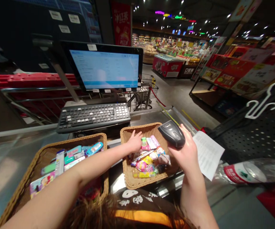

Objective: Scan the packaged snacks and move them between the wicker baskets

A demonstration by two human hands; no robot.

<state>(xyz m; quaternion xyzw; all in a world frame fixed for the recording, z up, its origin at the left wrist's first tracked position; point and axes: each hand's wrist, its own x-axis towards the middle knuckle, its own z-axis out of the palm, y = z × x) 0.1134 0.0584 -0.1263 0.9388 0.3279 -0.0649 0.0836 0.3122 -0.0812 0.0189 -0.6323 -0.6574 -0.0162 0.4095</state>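
Note:
My right hand (187, 148) is wrapped round a black handheld barcode scanner (172, 133), held above the right side of a wicker basket (125, 171). My left hand (135, 142) reaches into that same basket with its fingers apart, beside a small green-capped item (144, 142). Small colourful packets lie in a heap there, among them a yellow tube-shaped item (147, 174) and a round pink item (141, 166). A second wicker basket (80, 139) stands to the left under my left forearm. It holds several boxed and packaged goods, including a blue one (94, 148); my arm hides part of them.
Behind the baskets are a black keyboard (94, 115) and a lit monitor (106, 70). To the right lie a white paper sheet (207, 154) and a large clear bottle (249, 171). A white hook (262, 103) hangs on a black perforated panel (268, 133). Shopping carts (143, 92) stand beyond the counter.

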